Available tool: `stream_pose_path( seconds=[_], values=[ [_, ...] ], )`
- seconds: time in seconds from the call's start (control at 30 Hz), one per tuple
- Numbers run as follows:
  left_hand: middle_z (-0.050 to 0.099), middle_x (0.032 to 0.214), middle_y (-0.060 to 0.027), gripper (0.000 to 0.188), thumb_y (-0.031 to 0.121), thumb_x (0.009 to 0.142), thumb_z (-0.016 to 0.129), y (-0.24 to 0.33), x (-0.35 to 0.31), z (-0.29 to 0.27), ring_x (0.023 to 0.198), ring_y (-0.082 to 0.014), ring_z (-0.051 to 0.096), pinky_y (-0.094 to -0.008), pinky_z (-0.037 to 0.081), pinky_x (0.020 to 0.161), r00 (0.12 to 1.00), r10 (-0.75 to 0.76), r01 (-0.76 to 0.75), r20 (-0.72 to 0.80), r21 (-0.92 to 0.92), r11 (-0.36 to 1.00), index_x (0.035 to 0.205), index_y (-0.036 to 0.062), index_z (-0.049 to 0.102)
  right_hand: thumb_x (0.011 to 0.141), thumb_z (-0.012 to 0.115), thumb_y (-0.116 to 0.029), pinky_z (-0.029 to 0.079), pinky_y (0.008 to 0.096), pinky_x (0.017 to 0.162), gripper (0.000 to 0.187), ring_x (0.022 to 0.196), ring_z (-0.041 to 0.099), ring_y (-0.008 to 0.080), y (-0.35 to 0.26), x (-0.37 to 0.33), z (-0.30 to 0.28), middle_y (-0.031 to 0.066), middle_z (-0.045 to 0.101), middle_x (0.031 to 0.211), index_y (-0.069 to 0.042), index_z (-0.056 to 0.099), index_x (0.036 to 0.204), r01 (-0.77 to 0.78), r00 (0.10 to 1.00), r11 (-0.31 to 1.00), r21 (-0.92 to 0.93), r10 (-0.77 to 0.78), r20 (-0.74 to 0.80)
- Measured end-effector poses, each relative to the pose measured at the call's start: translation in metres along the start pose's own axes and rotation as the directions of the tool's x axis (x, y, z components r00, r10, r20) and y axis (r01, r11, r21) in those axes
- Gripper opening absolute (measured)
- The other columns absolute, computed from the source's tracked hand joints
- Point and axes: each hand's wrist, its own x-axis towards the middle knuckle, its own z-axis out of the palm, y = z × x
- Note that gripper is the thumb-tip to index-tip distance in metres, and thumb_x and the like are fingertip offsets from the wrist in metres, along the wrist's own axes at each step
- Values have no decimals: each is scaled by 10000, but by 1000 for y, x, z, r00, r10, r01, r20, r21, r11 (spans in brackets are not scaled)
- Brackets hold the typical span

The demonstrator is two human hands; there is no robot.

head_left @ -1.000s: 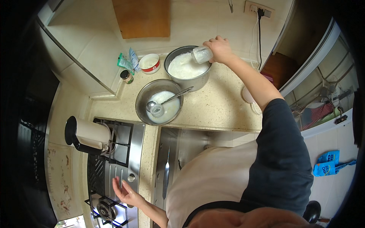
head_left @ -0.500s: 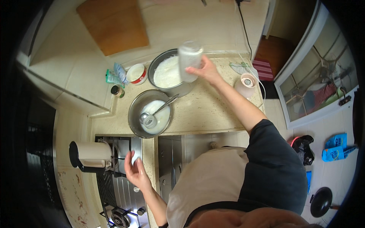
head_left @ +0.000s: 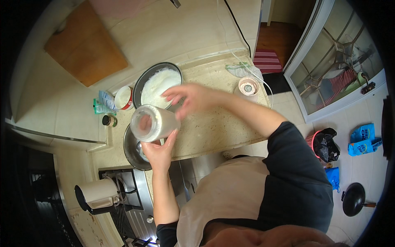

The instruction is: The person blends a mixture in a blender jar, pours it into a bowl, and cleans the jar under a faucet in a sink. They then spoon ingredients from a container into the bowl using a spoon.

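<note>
My left hand [head_left: 158, 154] grips a clear cylindrical jar [head_left: 166, 123] with white residue on its walls, tipped so that its open mouth faces left. Just beyond the jar's closed end is my right hand [head_left: 191, 99], slightly blurred, with its fingers apart and nothing in them. Behind the jar stands a dark-rimmed bowl of white powder [head_left: 158, 84]. Below and left of the jar is a metal bowl [head_left: 131, 154], mostly hidden by the jar and my left hand; part of a shiny utensil shows inside it.
A pale pink blender base [head_left: 247, 88] stands at the counter's right, beside a white cord and a plastic bag [head_left: 242, 71]. At left are a red-and-white tub [head_left: 124, 98], a small dark-lidded jar [head_left: 109, 120] and packets [head_left: 103, 103]. A cream kettle [head_left: 96, 194] sits on the stove.
The jar has moved left and nearer, from my right hand into my left, and is now tipped. My left hand has risen from beside the stove. The view has shifted.
</note>
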Motion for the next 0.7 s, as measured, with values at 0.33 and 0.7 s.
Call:
stream_pose_path(
  seconds=[0.33, 0.7],
  values=[
    [457, 1344, -130, 922, -129, 675, 773, 12, -24, -21, 1200, -214, 510, -371, 465, 999, 940, -271, 267, -206, -49, 962, 1444, 10, 283, 790, 659, -128, 534, 428, 726, 141, 838, 678, 336, 198, -14, -160, 192, 703, 946, -17, 741, 822, -186, 474, -30, -982, 873, -116],
    [535, 1272, -137, 909, -124, 694, 773, 23, -42, -29, 1109, -210, 572, -362, 486, 962, 926, -212, 212, -311, -34, 977, 1446, 11, 279, 805, 613, -71, 504, 427, 825, 154, 930, 637, 379, 245, 31, -147, 215, 676, 964, -35, 688, 935, -485, 830, 343, -804, 471, -299]
  ],
)
